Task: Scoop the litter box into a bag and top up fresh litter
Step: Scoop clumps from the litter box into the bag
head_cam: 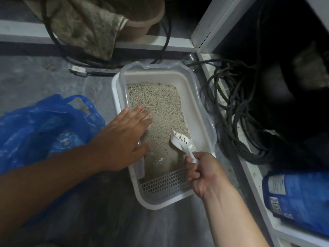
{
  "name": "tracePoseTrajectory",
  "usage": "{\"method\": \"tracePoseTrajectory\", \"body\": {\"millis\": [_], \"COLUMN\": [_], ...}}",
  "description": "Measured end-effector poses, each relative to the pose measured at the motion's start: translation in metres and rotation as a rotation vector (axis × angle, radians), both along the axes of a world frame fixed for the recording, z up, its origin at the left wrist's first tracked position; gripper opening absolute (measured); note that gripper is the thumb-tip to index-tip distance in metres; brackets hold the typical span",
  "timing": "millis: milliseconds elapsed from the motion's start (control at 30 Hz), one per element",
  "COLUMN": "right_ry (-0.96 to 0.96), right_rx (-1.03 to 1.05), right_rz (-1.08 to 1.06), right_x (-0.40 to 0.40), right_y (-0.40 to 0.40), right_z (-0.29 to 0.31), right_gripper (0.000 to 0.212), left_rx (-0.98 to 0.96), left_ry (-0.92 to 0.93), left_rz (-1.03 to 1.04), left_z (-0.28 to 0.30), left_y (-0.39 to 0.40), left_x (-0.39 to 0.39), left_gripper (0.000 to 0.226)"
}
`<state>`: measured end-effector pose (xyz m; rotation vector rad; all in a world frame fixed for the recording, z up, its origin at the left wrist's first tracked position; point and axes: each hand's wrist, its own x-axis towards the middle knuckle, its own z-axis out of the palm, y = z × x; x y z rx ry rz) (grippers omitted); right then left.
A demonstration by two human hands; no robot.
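Two hands were over the litter box (pixel 199 111). Left hand (pixel 124 139) was flat, fingers (pixel 140 113) straight and slightly spread, holding nothing; they reached across the box's left rim and lay over the litter (pixel 160 107). Whether the fingertips actually touched the granules or the rim, cannot tell. Right hand (pixel 203 172) was curled tight round the white scoop (pixel 181 141) handle, thumb on top, the other fingers wrapped under and mostly hidden. Scoop head sat just ahead of the right fingers, tilted, slotted face up, resting on the litter near the box's right wall. Handle was almost fully covered by the grip. Perforated grate (pixel 165 184) lay just below the right knuckles, at the near end of the box. Blue plastic bag (pixel 44 125) lay open left of the left wrist, partly covered by the forearm; contents were too dark and blurred to make out. Blue litter pack (pixel 299 198) sat right of the right forearm, cut off by the frame edge, label unreadable. Black cables (pixel 231 104) coiled beyond the box's right wall, running into shadow.
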<state>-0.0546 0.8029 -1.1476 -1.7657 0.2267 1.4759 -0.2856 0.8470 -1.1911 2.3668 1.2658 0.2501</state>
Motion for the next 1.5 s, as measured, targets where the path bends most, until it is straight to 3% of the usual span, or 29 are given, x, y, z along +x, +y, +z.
{"method": "tracePoseTrajectory", "body": {"millis": [200,467,867,967,1333,1500], "right_ry": [-0.085,-0.251,-0.323,-0.332,-0.305,-0.438], "right_rx": [-0.03,-0.053,-0.025,-0.008,0.098,0.094], "right_rz": [0.104,0.285,0.464,0.483,0.457,0.575], "right_x": [0.007,0.003,-0.013,-0.02,-0.044,-0.043], "right_y": [0.013,0.036,0.08,0.091,0.104,0.101], "right_z": [-0.009,-0.014,-0.024,-0.027,-0.038,-0.031], "right_gripper": [0.036,0.021,0.029,0.016,0.021,0.027], "left_rx": [-0.004,0.007,0.004,0.011,0.009,0.011], "left_ry": [-0.03,-0.046,-0.064,-0.059,-0.052,-0.052], "left_rz": [0.011,0.017,0.007,0.005,-0.011,-0.014], "left_z": [-0.001,-0.002,-0.003,-0.003,-0.004,-0.001], "left_y": [-0.001,-0.001,-0.003,-0.003,0.0,0.0], "left_x": [-0.003,-0.004,-0.01,-0.009,-0.006,-0.007], "left_gripper": [0.076,0.077,0.076,0.076,0.073,0.073]}}
